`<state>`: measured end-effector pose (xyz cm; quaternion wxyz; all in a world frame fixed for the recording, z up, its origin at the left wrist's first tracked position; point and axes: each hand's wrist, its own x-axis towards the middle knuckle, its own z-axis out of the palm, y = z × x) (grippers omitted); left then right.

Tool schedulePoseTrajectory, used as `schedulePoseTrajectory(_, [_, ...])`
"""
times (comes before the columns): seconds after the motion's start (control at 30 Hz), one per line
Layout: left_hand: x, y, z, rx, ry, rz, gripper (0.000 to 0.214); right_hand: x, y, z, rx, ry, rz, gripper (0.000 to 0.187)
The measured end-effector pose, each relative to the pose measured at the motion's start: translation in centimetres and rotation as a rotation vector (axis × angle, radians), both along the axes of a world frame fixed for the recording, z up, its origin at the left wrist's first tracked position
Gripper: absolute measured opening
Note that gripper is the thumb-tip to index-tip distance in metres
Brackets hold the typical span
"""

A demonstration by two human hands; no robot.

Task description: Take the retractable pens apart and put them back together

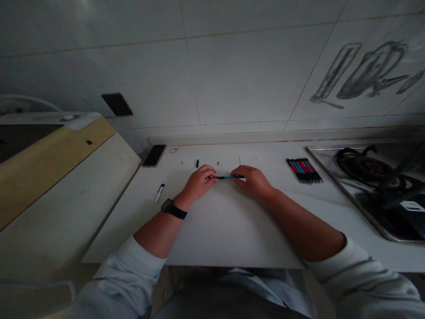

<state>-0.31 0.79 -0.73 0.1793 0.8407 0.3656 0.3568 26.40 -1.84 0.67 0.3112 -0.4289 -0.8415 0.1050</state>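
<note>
Between my two hands lies a blue and black pen [227, 177], held level just above the white counter. My left hand [201, 178] is closed on its black end, and my right hand [251, 179] pinches the other end. Beyond my hands, small parts lie in a loose row: a short black piece [197, 163], a tiny dark piece [218, 163], a thin white stick [241, 160] and a small white piece [256, 158]. A white marker-like pen with a black end [160, 193] lies left of my left forearm.
Red, blue and black pens [304, 170] lie side by side at the right. Past them is a gas stove [375, 186] in a metal-rimmed tray. A phone [154, 155] lies at the back left, near a thin ring [173, 150]. A tiled wall [239, 79] closes off the back.
</note>
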Motion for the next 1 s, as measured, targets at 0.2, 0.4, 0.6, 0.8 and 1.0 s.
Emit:
schedulePoseTrajectory(0.2, [-0.1, 0.0, 0.4, 0.013, -0.049, 0.078, 0.017, 0.4, 1.0, -0.7, -0.138, 0.212, -0.061, 0.019])
schedulePoseTrajectory(0.4, [0.1, -0.1, 0.0, -0.051, -0.066, 0.009, 0.015, -0.2, 1.6, -0.6, -0.439, 0.807, -0.082, 0.035])
schedulePoseTrajectory(0.6, [-0.1, -0.1, -0.3, -0.09, -0.042, -0.005, 0.027, 0.7, 1.7, 0.7, -0.508, 1.087, -0.116, 0.045])
schedulePoseTrajectory(0.8, [-0.3, 0.1, -0.9, -0.122, -0.025, 0.006, 0.031, 2.0, 2.0, 1.5, -0.364, 1.131, -0.204, 0.05])
schedulePoseTrajectory(1.0, [-0.3, 0.3, -1.3, -0.122, -0.02, 0.013, 0.033, 2.1, 2.2, 1.3, -0.348, 1.07, -0.164, 0.044])
